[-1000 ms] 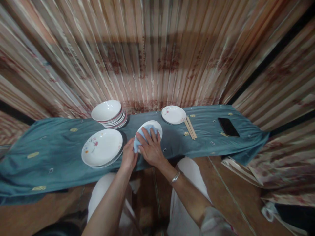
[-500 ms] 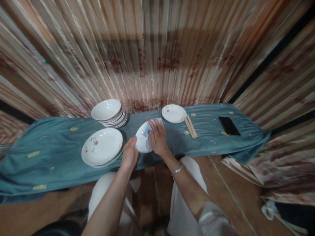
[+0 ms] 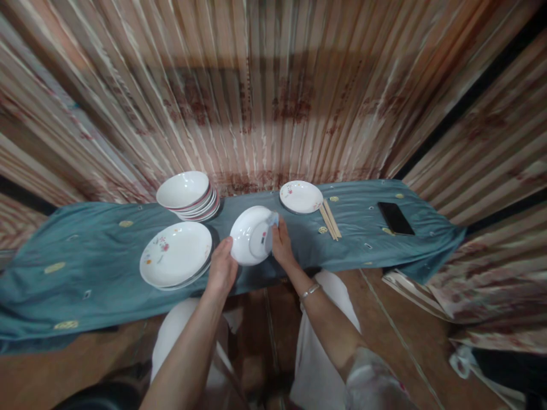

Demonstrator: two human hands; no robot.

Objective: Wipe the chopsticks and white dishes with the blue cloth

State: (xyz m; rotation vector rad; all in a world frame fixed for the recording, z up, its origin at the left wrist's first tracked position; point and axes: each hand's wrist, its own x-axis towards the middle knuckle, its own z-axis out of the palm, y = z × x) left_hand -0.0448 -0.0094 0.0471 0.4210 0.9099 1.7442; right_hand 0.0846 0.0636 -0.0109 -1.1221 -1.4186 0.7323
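Head view: white dish [image 3: 251,236] is btwn the two hands, over the middle of the table [image 3: 359,250] nr its front edge. It's tilted, underside toward the wearer; a pink mark w/ small dark print shows inside the foot ring. Can't tell if the dish touches the table.

L hand [image 3: 222,266] is closed on the dish's left rim, thumb on the visible underside, other fingers bent & mostly hidden behind. R hand [image 3: 282,244] is at the right rim, fingers partly curled w/ a bit of light-blue cloth [image 3: 274,218] btwn them and the dish; most of the cloth & the fingertips are hidden, so can't tell the exact grip. Silver bracelet [image 3: 310,291] on R wrist.

Left of the dish, nr the L hand: large plates [image 3: 175,254], stacked, top one w/ floral print. Behind those, a stack of bowls [image 3: 183,191], white w/ reddish bands, top bowl tipped a little. Right of the dish & further back: small floral plate [image 3: 301,197], apparently atop another. Chopsticks [image 3: 330,220] lie just beside it, pointing roughly toward the wearer. Well apart at the right end: black phone [image 3: 395,218], flat.

Table's covered w/ a wrinkled blue-green tablecloth [image 3: 98,267], small yellow motifs. Pleated, patterned curtain [image 3: 265,114] behind; brown tiled floor [image 3: 384,330] below, w/ wearer's white trousers [image 3: 318,336] in front.
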